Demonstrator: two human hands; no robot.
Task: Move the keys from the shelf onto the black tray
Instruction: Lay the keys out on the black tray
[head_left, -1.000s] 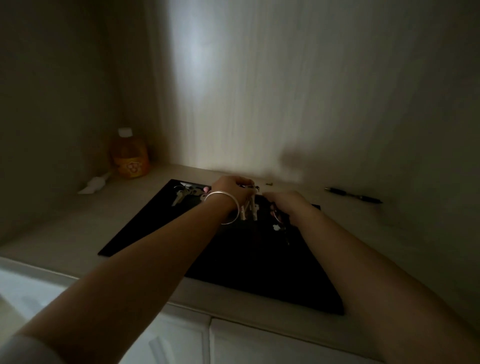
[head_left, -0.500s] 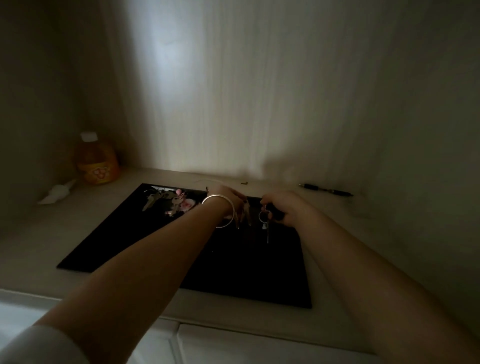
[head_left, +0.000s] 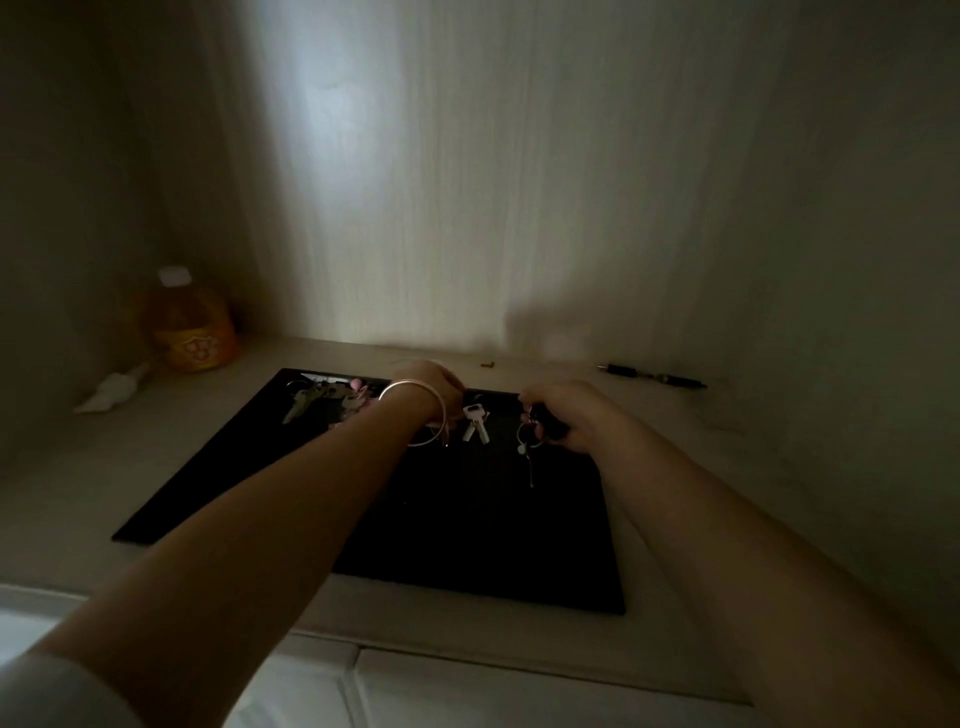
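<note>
Keys being set down at the far edge of the black tray, centre of frame.

A key bunch lies at the tray's upper left. The left hand is curled just beside a pale key pair; contact cannot be told. The right hand is closed on a dark fob with ring and thin key hanging. Lowering is advised until the metal rests flat, then release.
</note>
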